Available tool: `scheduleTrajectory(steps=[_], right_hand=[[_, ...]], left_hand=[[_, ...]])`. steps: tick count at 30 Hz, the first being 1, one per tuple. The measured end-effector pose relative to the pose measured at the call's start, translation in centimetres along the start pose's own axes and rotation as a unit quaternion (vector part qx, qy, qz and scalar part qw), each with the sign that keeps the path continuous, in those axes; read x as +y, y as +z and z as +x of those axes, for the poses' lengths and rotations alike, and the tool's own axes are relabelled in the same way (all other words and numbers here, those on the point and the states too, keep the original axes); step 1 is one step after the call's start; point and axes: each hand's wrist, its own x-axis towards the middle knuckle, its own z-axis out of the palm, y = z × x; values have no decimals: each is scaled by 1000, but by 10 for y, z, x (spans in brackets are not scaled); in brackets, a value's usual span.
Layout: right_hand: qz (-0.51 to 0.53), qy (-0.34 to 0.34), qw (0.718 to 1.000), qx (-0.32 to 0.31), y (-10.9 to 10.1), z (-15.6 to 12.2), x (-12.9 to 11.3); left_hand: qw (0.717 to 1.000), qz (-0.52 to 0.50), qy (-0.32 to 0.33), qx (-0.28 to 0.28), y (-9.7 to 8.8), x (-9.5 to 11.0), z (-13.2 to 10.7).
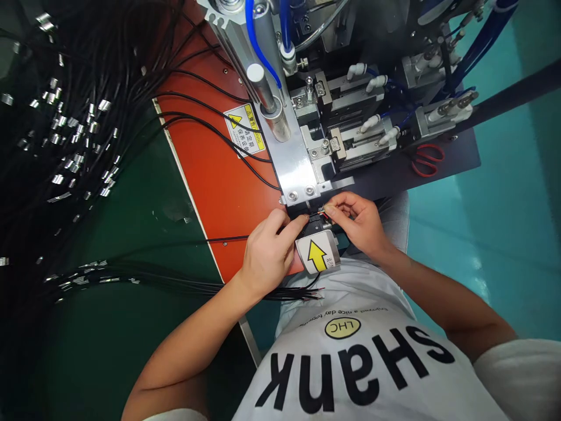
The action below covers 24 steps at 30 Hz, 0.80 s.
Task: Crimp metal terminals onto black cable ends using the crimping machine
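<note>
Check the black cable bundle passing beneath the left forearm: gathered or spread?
Gathered: the bundle runs as closely packed strands, loosening slightly toward both ends.

A cable heap [105,93] lies left of the machine [298,169], scissors [427,161] at its right.

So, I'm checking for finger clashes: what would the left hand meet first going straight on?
Likely the thin, partly red wires pinched by the bare right hand, though depth over the small black fixture between is unclear.
</note>
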Motion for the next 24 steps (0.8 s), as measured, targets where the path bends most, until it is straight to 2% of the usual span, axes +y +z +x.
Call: scheduleTrajectory(steps=[6, 17, 24], right_hand=[[-22, -36, 999, 21, 3, -1, 3], [27, 50, 998, -15, -2, 4, -3], [39, 63, 996, -39, -3, 4, -2]], left_hand=[[1000, -1, 4, 4, 1, -1, 0], [1000, -2, 3, 2, 1, 0, 0], [1000, -2, 3, 1, 2, -1, 0]])
